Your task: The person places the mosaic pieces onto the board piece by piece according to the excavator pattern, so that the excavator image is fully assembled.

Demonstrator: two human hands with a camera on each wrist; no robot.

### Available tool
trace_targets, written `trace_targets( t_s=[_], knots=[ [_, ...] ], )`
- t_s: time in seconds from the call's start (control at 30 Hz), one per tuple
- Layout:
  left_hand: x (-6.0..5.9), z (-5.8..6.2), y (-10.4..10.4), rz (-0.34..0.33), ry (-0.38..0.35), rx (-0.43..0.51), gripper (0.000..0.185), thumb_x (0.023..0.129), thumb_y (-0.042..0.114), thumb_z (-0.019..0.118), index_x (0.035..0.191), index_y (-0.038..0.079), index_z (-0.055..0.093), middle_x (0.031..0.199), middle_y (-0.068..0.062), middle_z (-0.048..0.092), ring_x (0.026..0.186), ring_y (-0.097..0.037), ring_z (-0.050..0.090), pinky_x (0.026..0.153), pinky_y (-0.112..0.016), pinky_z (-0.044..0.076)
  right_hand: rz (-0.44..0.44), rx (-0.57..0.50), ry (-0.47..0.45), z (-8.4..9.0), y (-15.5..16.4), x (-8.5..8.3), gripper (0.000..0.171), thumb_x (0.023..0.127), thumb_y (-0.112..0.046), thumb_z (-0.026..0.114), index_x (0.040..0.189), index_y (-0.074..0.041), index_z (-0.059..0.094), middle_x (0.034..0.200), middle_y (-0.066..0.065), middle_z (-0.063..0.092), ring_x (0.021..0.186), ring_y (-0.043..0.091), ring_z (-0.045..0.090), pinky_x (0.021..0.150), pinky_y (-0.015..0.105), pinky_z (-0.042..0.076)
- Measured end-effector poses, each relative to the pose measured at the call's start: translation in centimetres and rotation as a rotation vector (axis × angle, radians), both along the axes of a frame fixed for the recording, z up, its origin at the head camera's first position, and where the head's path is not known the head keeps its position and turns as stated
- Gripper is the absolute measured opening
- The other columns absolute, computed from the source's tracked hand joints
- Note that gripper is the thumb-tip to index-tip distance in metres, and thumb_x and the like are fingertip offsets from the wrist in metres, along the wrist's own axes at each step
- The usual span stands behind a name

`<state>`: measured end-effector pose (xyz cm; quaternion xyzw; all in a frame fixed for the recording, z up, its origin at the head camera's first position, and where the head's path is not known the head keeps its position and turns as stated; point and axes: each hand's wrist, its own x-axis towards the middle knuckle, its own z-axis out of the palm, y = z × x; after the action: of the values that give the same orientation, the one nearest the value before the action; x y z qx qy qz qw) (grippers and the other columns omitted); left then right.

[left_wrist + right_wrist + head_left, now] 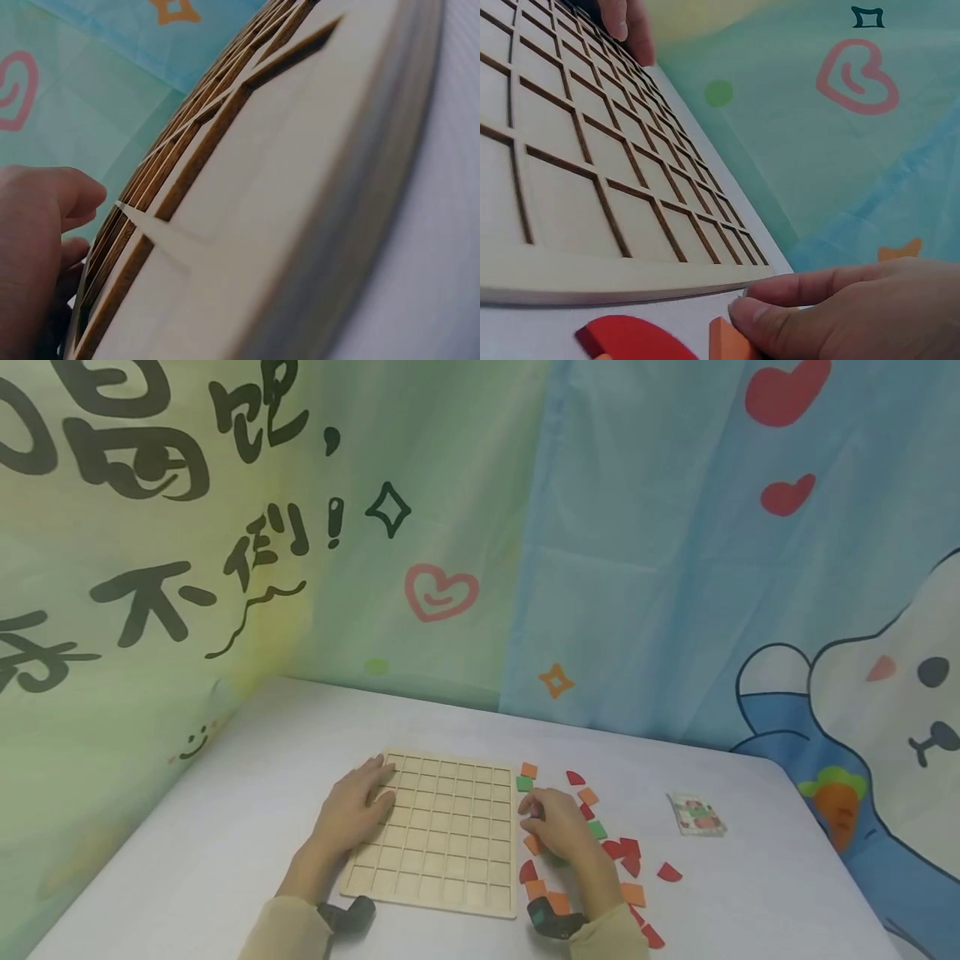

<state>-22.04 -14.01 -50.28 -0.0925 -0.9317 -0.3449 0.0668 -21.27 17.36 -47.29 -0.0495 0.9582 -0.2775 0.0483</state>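
A pale wooden board (pixel 442 900) with a grid of square recesses lies flat on the table. My left hand (pixel 352 810) rests on the board's left edge, its thumb and fingers spread apart; part of it also shows in the left wrist view. Beside the board's right edge, my right hand (pixel 561 822) hovers low among loose flat pieces, fingers loosely bent. No piece is visible between its thumb and index finger. Below that thumb, in the right wrist view, stands the edge of an orange piece (pixel 721 341), and a red quarter-round piece (pixel 634 337) lies nearby.
Several red, orange and green pieces are scattered right of the board, among them a green square (pixel 524 784) and a red quarter-round (pixel 670 872). A small stack of printed cards (pixel 697 815) lies farther right. Printed curtains (pixel 637 568) hang behind the white table (pixel 787 877).
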Motion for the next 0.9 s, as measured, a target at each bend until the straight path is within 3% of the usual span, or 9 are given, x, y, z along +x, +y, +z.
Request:
trace_targets(
  t_s=[0.17,0.47,0.7,0.9],
  knots=[
    [0.1,0.1,0.0,0.004,0.007,-0.006,0.046,0.092,0.027,0.056,0.134,0.011,0.053,0.15,-0.009,0.04,0.14,-0.032,0.034,0.117,-0.052,0.023,-0.01,-0.013,0.022,0.0,0.0,0.1,0.007,0.082,-0.011,0.071,0.087,-0.015,0.066,0.077,-0.002,0.054,0.073,0.013,0.047,0.062,0.025,0.043],
    [0.1,-0.4,0.2,0.005,-0.003,-0.038,0.044,0.092,0.027,0.057,0.134,0.013,0.054,0.15,-0.008,0.04,0.14,-0.031,0.034,0.118,-0.05,0.023,-0.096,-0.018,0.054,0.1,-0.1,0.2,0.012,0.085,-0.019,0.07,0.097,-0.017,0.068,0.085,-0.003,0.06,0.078,0.012,0.051,0.07,0.028,0.048],
    [0.2,-0.5,0.1,0.005,0.041,-0.098,0.041,0.092,0.027,0.056,0.13,0.011,0.057,0.149,-0.01,0.041,0.139,-0.032,0.036,0.117,-0.052,0.024,-0.041,-0.07,0.143,0.6,-0.8,0.4,0.016,0.086,-0.014,0.069,0.102,-0.017,0.07,0.092,-0.001,0.065,0.08,0.011,0.054,0.078,0.033,0.055],
    [0.1,-0.3,0.4,0.001,0.056,-0.111,0.04,0.092,0.026,0.055,0.128,0.01,0.058,0.148,-0.012,0.042,0.139,-0.033,0.036,0.116,-0.052,0.025,-0.023,-0.096,0.16,0.4,-1.2,0.2,0.014,0.086,-0.014,0.069,0.1,-0.016,0.067,0.086,-0.003,0.064,0.077,0.011,0.054,0.073,0.029,0.053]
  ],
)
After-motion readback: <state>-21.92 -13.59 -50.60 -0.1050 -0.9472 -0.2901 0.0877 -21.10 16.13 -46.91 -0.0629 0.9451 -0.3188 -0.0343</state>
